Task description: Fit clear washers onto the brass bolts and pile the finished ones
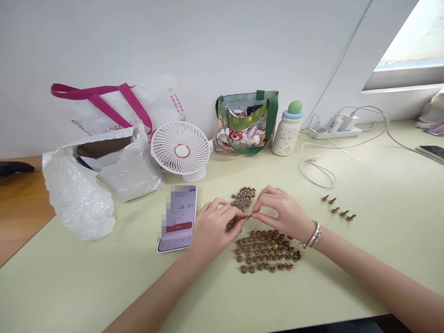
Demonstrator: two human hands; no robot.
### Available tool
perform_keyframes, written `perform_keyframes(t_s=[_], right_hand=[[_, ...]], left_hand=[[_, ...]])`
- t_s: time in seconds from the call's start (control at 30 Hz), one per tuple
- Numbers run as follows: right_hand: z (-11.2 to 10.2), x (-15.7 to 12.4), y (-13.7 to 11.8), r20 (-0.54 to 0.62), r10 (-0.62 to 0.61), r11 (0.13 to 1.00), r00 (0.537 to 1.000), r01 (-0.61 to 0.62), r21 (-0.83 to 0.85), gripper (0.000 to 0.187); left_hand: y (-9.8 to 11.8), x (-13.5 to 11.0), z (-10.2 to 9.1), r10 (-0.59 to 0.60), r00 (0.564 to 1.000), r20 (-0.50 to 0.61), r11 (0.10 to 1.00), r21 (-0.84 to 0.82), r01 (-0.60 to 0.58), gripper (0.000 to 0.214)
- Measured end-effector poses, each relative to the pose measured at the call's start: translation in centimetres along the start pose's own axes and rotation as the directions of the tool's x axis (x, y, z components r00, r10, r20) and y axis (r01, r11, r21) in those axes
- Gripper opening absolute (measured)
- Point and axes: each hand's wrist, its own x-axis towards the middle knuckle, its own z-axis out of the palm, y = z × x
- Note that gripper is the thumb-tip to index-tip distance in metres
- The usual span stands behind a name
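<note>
My left hand (217, 222) and my right hand (282, 210) meet over the middle of the table. Their fingertips pinch a small brass-coloured bolt (248, 217) between them, the left at one end and the right at the other. Fingers cover part of it. Just behind lies a loose pile of small metal pieces (244, 196), partly hidden by my left hand. In front, many brass-coloured bolts (262, 257) stand heads up in rough rows. Several more bolts (335, 210) lie on their sides to the right of my right hand.
A phone (178, 224) showing a timer lies left of my left hand. Behind are a white fan (182, 150), an open bubble-lined bag (81, 194), a tote bag (156, 99), a clear patterned bag (243, 134) and a bottle (287, 136). A power strip (335, 133) with cables stands at the back right.
</note>
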Motion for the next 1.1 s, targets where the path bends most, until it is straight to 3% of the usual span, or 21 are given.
perform_keyframes(t_s=[0.13,0.37,0.7,0.93,1.1], right_hand=[[-0.5,0.1,0.2,0.12,-0.057,0.994,0.991,0.067,-0.084,0.009],[-1.3,-0.1,0.5,0.271,-0.13,0.984,0.954,0.157,-0.082,0.005],[0.0,0.9,0.2,0.163,-0.042,0.997,0.986,0.052,-0.055,0.009],[1.6,2.8,-0.4,0.187,-0.089,0.978,0.978,0.122,-0.171,0.003],[1.3,2.7,-0.4,0.172,-0.081,0.983,0.982,0.107,-0.146,0.004]], left_hand=[[0.0,0.0,0.0,0.002,1.0,0.024,1.0,-0.002,-0.002,0.008],[-0.1,-0.1,0.1,-0.01,1.0,0.027,1.0,-0.009,0.01,0.008],[-0.1,0.0,-0.3,0.011,0.998,-0.06,1.0,-0.006,-0.012,0.009],[-0.2,0.0,-0.3,0.011,0.987,-0.158,1.0,0.012,-0.009,0.009],[-0.2,-0.1,-0.3,-0.005,0.99,-0.144,1.0,0.003,0.005,0.009]])
